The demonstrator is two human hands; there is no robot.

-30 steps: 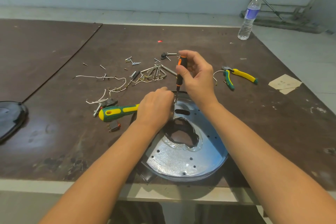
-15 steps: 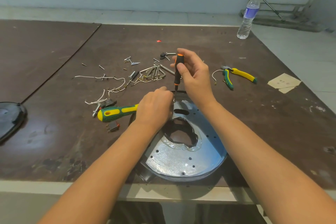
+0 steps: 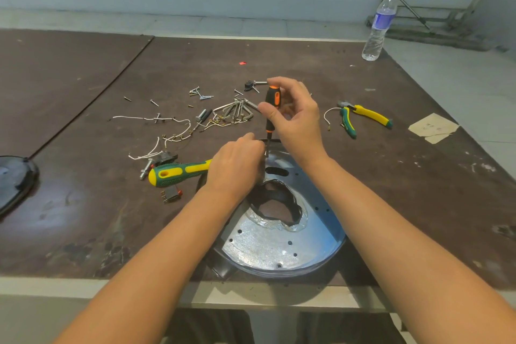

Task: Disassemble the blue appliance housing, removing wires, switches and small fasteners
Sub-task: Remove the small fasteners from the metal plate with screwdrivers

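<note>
Dark brown and scuffed, the table (image 3: 405, 190) carries a blue housing (image 3: 279, 248) at its near edge, directly in front of the person, shiny inner face up. Its long axis runs away from the person: the broad rounded end sits at the table's near edge and the narrower end points toward the far wall. A jagged black hole opens in its middle, and small round holes dot the metal.

The right hand (image 3: 298, 123) holds an orange-and-black screwdriver (image 3: 272, 102) in a closed grip, thumb and fingers pinching the handle. The tool stands almost upright, tip down at the housing's far end. The left hand (image 3: 237, 167) rests at that same far end, fingers curled just beside the shaft. Its fingertips are hidden, so it cannot be told whether its grip closes on anything.

Just left of it lies a green-and-yellow screwdriver (image 3: 178, 173), handle pointing left, with a small switch (image 3: 171, 195) near it. Beyond the hands are white wires (image 3: 139, 118), hex keys (image 3: 237, 112) and scattered screws (image 3: 153, 102). Pliers (image 3: 363, 117) lie to the right, a paper scrap (image 3: 432, 127) lies farther right, and 1 water bottle (image 3: 379, 25) stands at the far right corner. A black object (image 3: 14, 184) sits at the left edge.
</note>
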